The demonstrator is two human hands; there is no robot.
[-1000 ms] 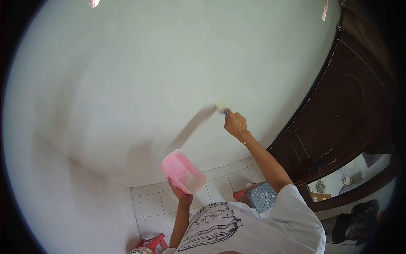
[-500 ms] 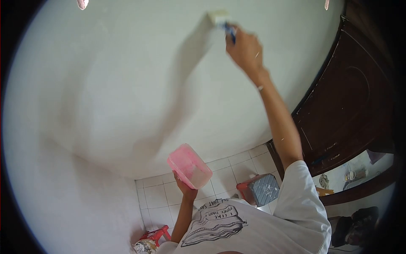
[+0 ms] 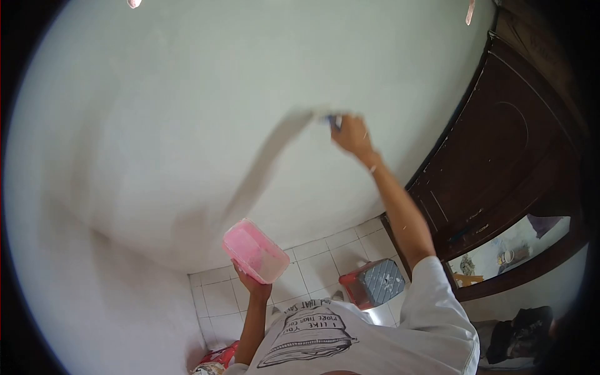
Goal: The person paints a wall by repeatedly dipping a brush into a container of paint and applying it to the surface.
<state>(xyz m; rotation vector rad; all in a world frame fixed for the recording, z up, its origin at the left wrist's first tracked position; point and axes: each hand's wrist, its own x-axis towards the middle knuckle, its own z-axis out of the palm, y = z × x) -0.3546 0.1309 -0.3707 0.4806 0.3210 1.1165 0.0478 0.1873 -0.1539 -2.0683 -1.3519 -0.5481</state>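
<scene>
My right hand [image 3: 354,135] is closed around the blue handle of a paintbrush [image 3: 322,117]; its pale bristles are at the white wall [image 3: 206,106] and smeared by motion. Low in the view, my left hand [image 3: 253,282] grips a pink plastic container [image 3: 238,243] from beneath and the side. The container is tilted so its inside shows, with whitish paint in it and streaks on its walls. A long shadow of my right arm and the brush falls across the wall.
A dark brown door [image 3: 481,144] with a mirror [image 3: 509,250] stands at the right. On the tiled floor [image 3: 319,270] are a grey-topped red stool [image 3: 375,282] and, lower left, a red item [image 3: 220,356]. Dark clothing [image 3: 519,337] hangs at lower right.
My right hand has brought the brush down the wall from near the top of the view. The container sits slightly further left in view, still in my left hand.
</scene>
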